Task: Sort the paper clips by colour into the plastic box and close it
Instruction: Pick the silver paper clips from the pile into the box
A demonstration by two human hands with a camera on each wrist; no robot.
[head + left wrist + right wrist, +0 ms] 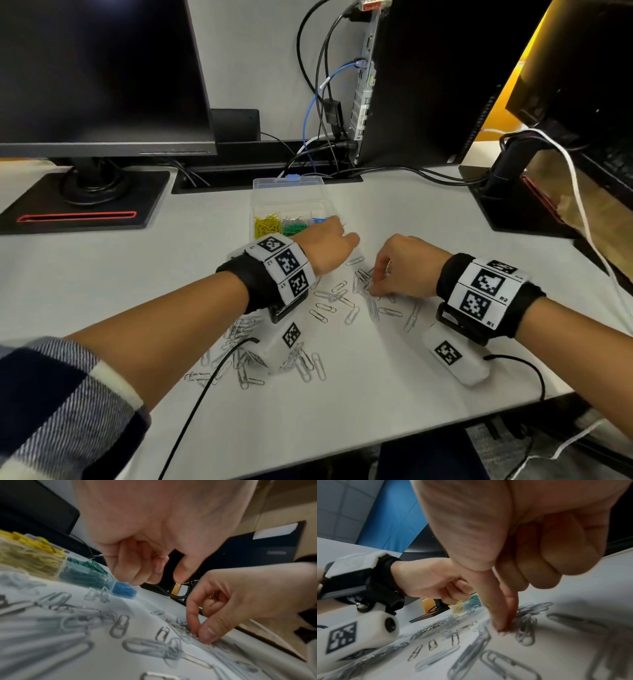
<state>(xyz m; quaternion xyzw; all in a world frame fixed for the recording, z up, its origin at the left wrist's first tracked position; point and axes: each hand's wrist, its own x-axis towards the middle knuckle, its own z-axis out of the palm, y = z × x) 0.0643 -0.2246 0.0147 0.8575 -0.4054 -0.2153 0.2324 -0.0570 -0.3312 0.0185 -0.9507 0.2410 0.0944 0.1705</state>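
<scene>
1. Clear plastic compartment box (290, 192) sits open at the desk's back, holding yellow, green and blue clips; our left hand (325, 245) hovers just beside it, fingers curled; whether they hold anything, we cannot tell.
2. Silver wire paper clips (337, 301) lie scattered centrally.
3. Our right hand (404, 267) pinches into a clump; we should tease one clip free, lifting slowly.
</scene>
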